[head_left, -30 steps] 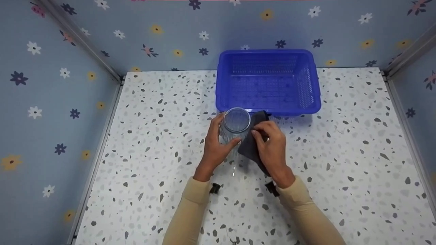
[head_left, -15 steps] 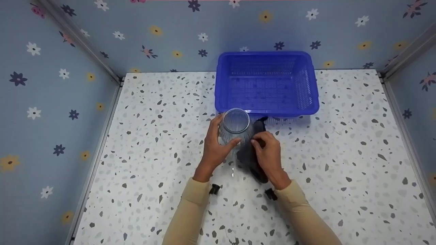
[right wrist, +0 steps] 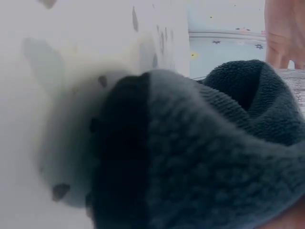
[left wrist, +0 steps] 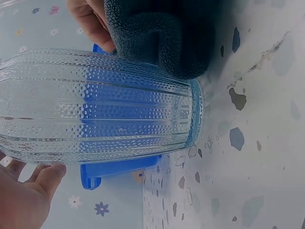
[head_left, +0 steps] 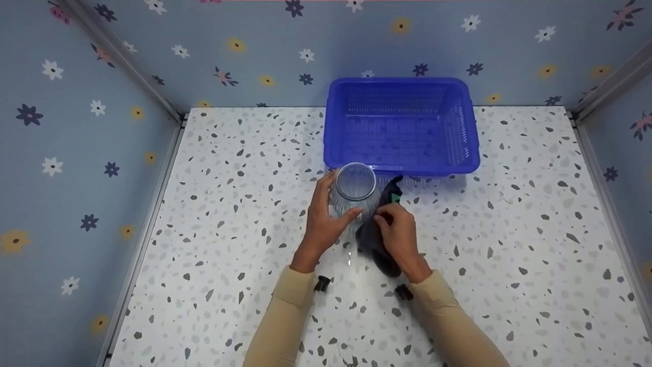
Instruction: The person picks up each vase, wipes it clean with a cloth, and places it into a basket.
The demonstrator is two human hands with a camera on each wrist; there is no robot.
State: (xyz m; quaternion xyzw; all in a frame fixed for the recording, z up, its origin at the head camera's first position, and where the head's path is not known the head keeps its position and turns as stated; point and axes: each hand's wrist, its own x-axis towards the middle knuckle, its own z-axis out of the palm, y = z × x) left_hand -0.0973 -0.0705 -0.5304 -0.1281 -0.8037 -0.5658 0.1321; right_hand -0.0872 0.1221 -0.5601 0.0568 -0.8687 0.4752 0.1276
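Before the basket, the left hand grips the jar, the right hand pinches the cloth; a hard sideways push could tip the jar.

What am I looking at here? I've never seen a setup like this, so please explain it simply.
There is no machine here, just one person's two bare hands. The wide view comes from a head-worn camera looking forward and down; the two close-ups come from the left and right wrists. The left hand grips a clear ribbed glass jar, and the right hand holds a dark fuzzy cloth at its side. Beyond them, a blue basket stands on the speckled white table.
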